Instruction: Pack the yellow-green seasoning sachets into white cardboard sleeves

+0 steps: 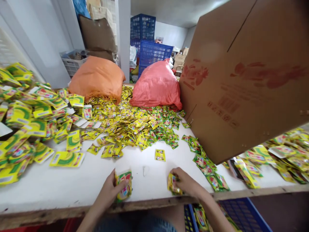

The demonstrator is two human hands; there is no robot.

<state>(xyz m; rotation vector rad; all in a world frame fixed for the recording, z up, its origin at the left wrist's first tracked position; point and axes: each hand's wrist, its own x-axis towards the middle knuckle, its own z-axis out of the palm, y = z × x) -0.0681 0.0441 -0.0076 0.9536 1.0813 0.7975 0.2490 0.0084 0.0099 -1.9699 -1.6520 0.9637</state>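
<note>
Near the front edge of the counter (72,188), the left hand (112,188) has its fingers clamped on a green-and-yellow packet (126,190), thumb across its printed face. Across from it, the right hand's (185,181) fingers are closed around what looks like several yellow sachets (172,184). Judging by these grips, the step in hand is gathering; another pick would call for easing some fingers toward the lone sachet (160,155), which lies flat beyond and between both hands, touching neither.
</note>
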